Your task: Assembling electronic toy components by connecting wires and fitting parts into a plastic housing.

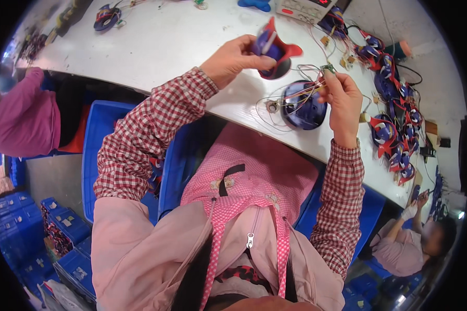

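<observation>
Two-handed work at a white worktop (181,44). The left hand (237,60) grips a blue-and-red finned shell (276,51); the right hand (343,98) pinches a small green circuit board (328,68) among thin wires (302,92). Just beside the right hand lies a dark-blue rounded housing (311,115), partly crossed by the wires. Farther right, blue-and-red pieces (385,132) are clustered; a pale boxed instrument (300,9) stands at the far side.

Deep blue shell (278,51) (red-edged)
</observation>
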Tool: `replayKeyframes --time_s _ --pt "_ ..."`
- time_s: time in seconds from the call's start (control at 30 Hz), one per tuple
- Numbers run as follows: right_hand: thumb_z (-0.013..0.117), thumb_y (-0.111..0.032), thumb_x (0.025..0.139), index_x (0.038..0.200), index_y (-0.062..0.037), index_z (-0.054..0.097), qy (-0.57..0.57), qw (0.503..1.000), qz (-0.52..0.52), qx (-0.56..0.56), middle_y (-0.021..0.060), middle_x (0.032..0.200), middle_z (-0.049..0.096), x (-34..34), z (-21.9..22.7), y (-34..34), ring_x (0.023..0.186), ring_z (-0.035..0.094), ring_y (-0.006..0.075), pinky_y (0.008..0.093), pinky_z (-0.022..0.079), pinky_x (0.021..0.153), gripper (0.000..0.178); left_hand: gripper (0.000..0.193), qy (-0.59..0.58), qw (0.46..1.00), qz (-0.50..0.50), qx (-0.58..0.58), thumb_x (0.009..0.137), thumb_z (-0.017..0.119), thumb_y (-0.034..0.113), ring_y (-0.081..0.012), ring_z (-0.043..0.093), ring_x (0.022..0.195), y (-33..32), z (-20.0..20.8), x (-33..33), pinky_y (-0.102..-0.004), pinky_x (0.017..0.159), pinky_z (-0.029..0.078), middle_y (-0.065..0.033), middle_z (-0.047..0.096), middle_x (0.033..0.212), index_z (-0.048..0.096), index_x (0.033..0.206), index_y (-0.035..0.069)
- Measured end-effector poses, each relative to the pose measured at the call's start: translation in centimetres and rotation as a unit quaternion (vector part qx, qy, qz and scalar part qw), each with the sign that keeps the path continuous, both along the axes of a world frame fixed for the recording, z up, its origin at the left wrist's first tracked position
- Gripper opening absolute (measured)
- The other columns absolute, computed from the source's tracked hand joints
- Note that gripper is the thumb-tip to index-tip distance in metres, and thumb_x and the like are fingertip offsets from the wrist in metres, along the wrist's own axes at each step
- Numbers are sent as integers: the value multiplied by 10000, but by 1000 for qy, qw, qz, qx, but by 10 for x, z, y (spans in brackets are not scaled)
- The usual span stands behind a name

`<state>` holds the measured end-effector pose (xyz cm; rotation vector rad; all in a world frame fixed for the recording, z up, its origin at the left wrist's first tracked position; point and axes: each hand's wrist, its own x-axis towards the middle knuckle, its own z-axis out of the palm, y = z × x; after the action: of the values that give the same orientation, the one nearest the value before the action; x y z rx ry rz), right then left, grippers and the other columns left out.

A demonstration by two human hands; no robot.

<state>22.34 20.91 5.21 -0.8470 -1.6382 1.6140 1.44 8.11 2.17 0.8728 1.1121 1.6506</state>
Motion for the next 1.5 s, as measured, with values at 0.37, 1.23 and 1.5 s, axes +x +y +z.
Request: replayKeyframes --time_s 0.37,1.23,1.5 --pt "693 -160 814 998 27 531 -206 903 -119 358 64 813 607 39 -72 13 665 546 138 269 457 612 308 696 315 943 -56 -94 605 841 343 -192 586 946 54 -24 60 -291 860 460 -142 618 997 571 1103 -62" --pt "590 -102 905 1125 -3 534 -52 952 301 23 26 948 575 -40 -28 -111 782 533 66 193 442 676 247 672 -67 911 376 -154 739 679 106 -182 597 1016 -364 -30 -47 -338 897 495 -67 573 1135 373 1335 58" --pt "599 -80 902 1097 3 544 -164 937 308 10 9 888 564 -36 -38 -130 783 518 51 173 428 689 219 517 -121 804 486 -321 714 669 10 -184 576 981 -528 -224 -28 -339 885 473 -62 568 1095 456 1183 63"
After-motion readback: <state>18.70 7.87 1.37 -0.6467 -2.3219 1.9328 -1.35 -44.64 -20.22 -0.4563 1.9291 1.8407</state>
